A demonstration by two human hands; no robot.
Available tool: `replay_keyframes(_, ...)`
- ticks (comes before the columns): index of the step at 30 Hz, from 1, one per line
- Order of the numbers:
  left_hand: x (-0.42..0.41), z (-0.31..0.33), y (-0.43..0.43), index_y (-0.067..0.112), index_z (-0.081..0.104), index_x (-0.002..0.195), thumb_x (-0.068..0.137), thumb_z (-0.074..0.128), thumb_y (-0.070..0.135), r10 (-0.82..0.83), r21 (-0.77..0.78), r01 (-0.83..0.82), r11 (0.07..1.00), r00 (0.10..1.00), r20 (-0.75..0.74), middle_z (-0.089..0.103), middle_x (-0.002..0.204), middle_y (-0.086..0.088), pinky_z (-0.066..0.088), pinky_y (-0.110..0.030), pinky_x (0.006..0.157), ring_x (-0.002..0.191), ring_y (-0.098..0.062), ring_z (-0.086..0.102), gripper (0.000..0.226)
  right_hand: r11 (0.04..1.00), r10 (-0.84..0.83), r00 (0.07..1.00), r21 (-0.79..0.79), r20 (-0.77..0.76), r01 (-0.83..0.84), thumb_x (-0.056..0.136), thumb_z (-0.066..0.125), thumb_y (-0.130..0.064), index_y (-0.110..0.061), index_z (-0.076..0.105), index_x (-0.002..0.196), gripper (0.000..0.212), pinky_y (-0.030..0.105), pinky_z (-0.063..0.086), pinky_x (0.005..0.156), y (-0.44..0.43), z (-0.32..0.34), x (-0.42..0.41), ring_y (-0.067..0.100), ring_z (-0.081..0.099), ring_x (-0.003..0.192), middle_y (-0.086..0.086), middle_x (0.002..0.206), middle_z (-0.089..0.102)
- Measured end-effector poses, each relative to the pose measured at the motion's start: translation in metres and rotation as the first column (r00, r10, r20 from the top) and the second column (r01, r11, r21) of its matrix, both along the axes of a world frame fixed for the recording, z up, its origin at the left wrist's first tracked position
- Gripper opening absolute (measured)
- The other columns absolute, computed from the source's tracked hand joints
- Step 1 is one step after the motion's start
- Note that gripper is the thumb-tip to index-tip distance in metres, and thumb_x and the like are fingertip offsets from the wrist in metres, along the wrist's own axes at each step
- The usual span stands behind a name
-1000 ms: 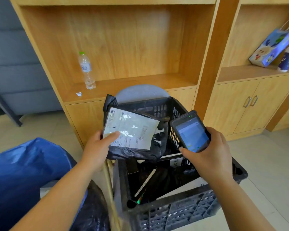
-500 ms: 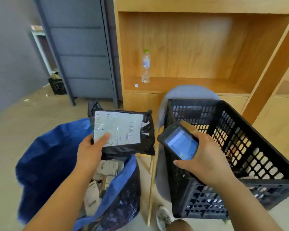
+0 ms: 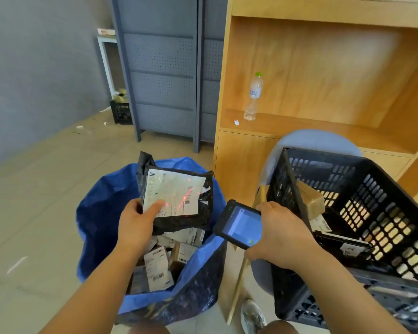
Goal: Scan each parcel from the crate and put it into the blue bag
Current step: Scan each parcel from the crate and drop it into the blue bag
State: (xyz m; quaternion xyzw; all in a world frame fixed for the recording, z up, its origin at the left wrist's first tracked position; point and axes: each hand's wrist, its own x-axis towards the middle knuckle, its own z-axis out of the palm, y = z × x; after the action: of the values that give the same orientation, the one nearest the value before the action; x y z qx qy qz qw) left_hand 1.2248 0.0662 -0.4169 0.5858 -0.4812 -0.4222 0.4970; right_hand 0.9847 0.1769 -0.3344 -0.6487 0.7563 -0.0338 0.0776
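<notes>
My left hand grips a black plastic parcel with a white label, held upright above the open blue bag. Red scanner light falls across the label's barcode. My right hand holds a handheld scanner with a lit screen, aimed at the parcel from the right. The bag holds several labelled parcels. The black plastic crate stands at the right on a grey chair, with a brown box and other parcels inside.
A wooden shelf unit stands behind the crate with a water bottle on it. A grey metal cabinet is at the back, and a small black crate sits by the wall. Tiled floor lies to the left.
The view swung left from the crate to the blue bag. My left hand carried the parcel over the bag, and the scanner's red light now shows on the label.
</notes>
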Motion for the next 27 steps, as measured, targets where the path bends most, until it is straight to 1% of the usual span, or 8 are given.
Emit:
replay_keyframes(4,0.002,-0.003,-0.001,0.018,0.056,0.111,0.087,0.066,0.029,0.009,-0.004,-0.009,1.0,1.0,-0.015,0.067,0.104,-0.001,0.056,-0.033,0.076,0.094,-0.017,0.066,0.028,1.0,0.01,1.0,-0.001,-0.004,-0.011,0.059,0.079,-0.048,-0.02,0.047,0.112,0.068,0.036,0.051,0.08,-0.003,-0.001,0.002,0.018,0.05,0.093,-0.004,0.101,0.047)
replay_keyframes(6,0.003,-0.005,-0.002,0.018,0.055,0.111,0.088,0.066,0.029,0.01,-0.012,-0.01,1.0,1.0,-0.011,0.066,0.101,0.001,0.054,-0.029,0.072,0.093,-0.015,0.065,0.027,1.0,0.017,1.0,-0.007,-0.005,-0.017,0.06,0.079,-0.049,-0.021,0.046,0.114,0.069,0.036,0.051,0.08,-0.004,-0.002,0.002,0.018,0.049,0.094,-0.004,0.101,0.047)
replay_keyframes(9,0.004,-0.01,-0.004,0.015,0.056,0.114,0.089,0.065,0.028,0.012,-0.018,-0.012,1.0,1.0,-0.005,0.065,0.099,0.004,0.051,-0.024,0.066,0.088,-0.009,0.064,0.03,1.0,0.019,1.0,-0.018,0.001,-0.019,0.06,0.078,-0.05,-0.022,0.046,0.113,0.068,0.034,0.05,0.08,-0.006,-0.005,0.002,0.016,0.049,0.094,-0.005,0.101,0.047)
replay_keyframes(14,0.013,-0.025,-0.01,0.017,0.054,0.113,0.089,0.064,0.027,0.022,0.01,-0.022,1.0,0.999,0.029,0.062,0.094,0.01,0.051,-0.024,0.067,0.083,-0.005,0.061,0.028,1.0,0.011,1.0,-0.004,0.029,-0.011,0.06,0.078,-0.049,-0.023,0.046,0.11,0.065,0.034,0.05,0.08,-0.014,-0.013,0.004,0.015,0.05,0.093,-0.007,0.1,0.047)
replay_keyframes(17,0.025,-0.039,-0.017,0.018,0.053,0.113,0.089,0.065,0.029,0.037,0.063,-0.045,0.997,0.992,0.119,0.063,0.095,0.006,0.054,-0.031,0.07,0.083,-0.008,0.062,0.029,1.0,0.011,1.0,0.015,0.029,-0.012,0.059,0.076,-0.049,-0.023,0.045,0.107,0.062,0.034,0.051,0.078,-0.022,-0.023,0.006,0.015,0.051,0.09,-0.007,0.098,0.047)
replay_keyframes(21,0.044,-0.065,-0.031,0.017,0.053,0.113,0.087,0.066,0.031,0.01,0.153,-0.067,0.986,0.937,0.348,0.064,0.092,0.002,0.043,-0.024,0.057,0.076,-0.008,0.06,0.032,0.997,0.031,0.999,0.074,0.011,-0.032,0.06,0.075,-0.051,-0.024,0.044,0.105,0.062,0.033,0.05,0.077,-0.04,-0.038,0.013,0.014,0.05,0.09,-0.008,0.097,0.046)
replay_keyframes(25,0.058,-0.095,-0.056,0.016,0.052,0.112,0.087,0.065,0.032,-0.111,0.282,-0.053,0.958,0.836,0.537,0.061,0.094,-0.001,0.046,-0.032,0.063,0.078,-0.019,0.06,0.032,0.991,0.063,0.998,0.116,0.01,-0.063,0.061,0.074,-0.053,-0.026,0.044,0.113,0.066,0.032,0.049,0.08,-0.065,-0.055,0.02,0.014,0.049,0.093,-0.008,0.101,0.046)
replay_keyframes(27,0.063,-0.114,-0.073,0.014,0.051,0.112,0.088,0.064,0.035,-0.219,0.389,-0.031,0.921,0.785,0.58,0.061,0.094,-0.003,0.045,-0.032,0.061,0.079,-0.021,0.059,0.034,0.988,0.071,0.997,0.138,0.021,-0.074,0.061,0.074,-0.053,-0.027,0.043,0.118,0.07,0.031,0.049,0.082,-0.08,-0.064,0.022,0.013,0.05,0.096,-0.009,0.105,0.046)
